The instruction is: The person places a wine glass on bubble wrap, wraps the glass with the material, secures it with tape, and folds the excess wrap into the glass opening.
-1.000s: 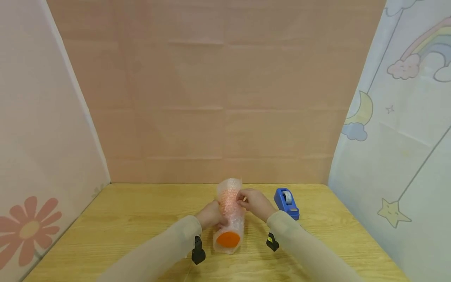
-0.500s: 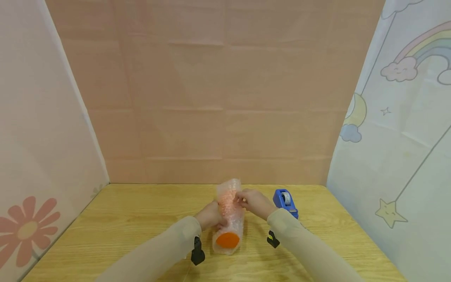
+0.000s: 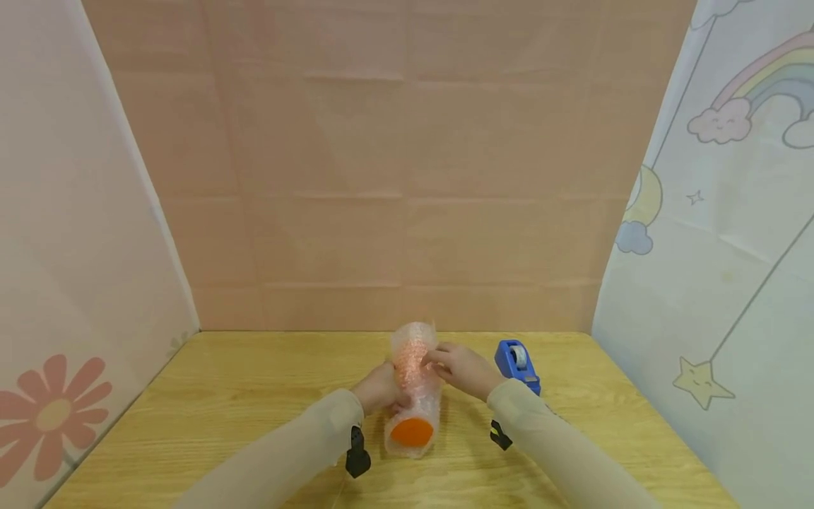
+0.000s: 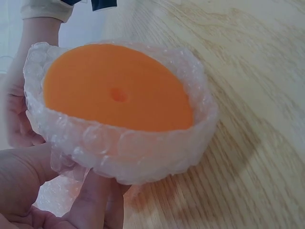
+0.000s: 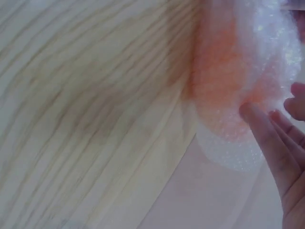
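Observation:
A roll of clear bubble wrap (image 3: 416, 406) surrounds an orange object, whose flat end (image 4: 138, 95) has a small dimple in the left wrist view. The bundle lies lengthwise on the table, its orange end toward me. My left hand (image 3: 378, 387) grips its left side, thumb and fingers pinching the wrap near that end. On the upper right side, my right hand (image 3: 469, 369) touches the wrap with its fingertips. In the right wrist view its fingers (image 5: 271, 143) are fairly straight against the plastic. What kind of object is inside cannot be told.
A blue tape dispenser (image 3: 526, 376) with a roll of clear tape stands right of the bundle, just beyond my right forearm. The wooden table (image 3: 254, 382) meets a plain backdrop behind and printed side panels left and right.
My right hand's fingers have gone from bunched together to straighter, now laid on the wrap. The left hand and the bundle stay almost where they were.

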The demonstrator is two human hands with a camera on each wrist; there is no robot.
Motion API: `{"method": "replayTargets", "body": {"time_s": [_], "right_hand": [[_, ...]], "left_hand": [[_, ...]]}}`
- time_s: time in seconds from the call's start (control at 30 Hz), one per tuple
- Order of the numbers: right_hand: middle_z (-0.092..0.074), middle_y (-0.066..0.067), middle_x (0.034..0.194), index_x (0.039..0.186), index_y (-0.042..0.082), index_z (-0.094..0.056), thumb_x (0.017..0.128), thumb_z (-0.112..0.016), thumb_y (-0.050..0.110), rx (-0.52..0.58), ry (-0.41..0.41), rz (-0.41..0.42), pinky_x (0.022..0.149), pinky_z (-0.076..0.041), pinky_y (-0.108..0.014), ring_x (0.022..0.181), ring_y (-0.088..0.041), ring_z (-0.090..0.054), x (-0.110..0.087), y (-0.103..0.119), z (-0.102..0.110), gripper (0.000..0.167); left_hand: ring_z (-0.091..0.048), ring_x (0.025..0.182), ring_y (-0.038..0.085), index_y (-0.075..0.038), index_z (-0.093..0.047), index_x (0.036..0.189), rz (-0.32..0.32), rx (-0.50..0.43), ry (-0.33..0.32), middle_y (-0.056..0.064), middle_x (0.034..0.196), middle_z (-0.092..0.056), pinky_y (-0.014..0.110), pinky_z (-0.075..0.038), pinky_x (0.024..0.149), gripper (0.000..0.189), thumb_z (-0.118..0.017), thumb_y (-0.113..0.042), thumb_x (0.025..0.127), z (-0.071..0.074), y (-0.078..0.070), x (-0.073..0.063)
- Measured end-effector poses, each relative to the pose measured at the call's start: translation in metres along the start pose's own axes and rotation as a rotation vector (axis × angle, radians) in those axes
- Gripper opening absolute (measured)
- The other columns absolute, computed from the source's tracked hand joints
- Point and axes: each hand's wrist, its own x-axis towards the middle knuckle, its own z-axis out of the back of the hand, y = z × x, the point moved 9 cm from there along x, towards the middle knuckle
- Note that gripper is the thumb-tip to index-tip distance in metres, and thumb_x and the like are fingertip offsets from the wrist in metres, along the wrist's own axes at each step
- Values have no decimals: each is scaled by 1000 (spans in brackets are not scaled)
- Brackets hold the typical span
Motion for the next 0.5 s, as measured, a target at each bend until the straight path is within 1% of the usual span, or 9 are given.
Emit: {"method": "replayTargets", "body": {"time_s": [0.1,0.17,0.3,0.33,0.5], "right_hand": [[-64,0,101,109,20,-65,90,-67,10,-83,-32,64,69,-54,-19,78,-10,-64,-3,1,-1,22],[-64,0,102,114,18,-63,90,-67,11,-125,-43,66,68,-54,-18,76,-9,-64,-4,0,-3,25],[-65,0,107,115,16,-61,92,-66,14,-131,-38,12,71,-55,-19,79,-10,-67,-5,-5,-5,24],[-65,0,107,116,15,-61,92,-65,15,-124,-36,-8,73,-56,-20,81,-11,-68,-5,-7,-6,24],[-66,1,102,115,13,-60,93,-64,15,-71,-29,-88,72,-56,-22,79,-10,-66,-5,-17,-8,23]], "left_hand": [[-57,75,21,9,-36,132,-2,-8,4,16,107,-55,31,-53,62,69,-71,9,72,-1,1,3],[-57,74,21,9,-36,132,-11,-7,4,16,107,-56,31,-53,62,69,-71,9,72,-1,0,5],[-56,71,21,10,-36,131,-22,-16,7,17,105,-56,31,-53,60,69,-71,10,71,-2,1,10],[-56,71,21,11,-35,132,-21,-16,8,17,105,-56,31,-53,60,70,-71,10,71,-2,1,11],[-56,71,21,12,-34,134,4,5,9,17,106,-55,32,-53,62,72,-73,8,73,-2,3,16]]}}
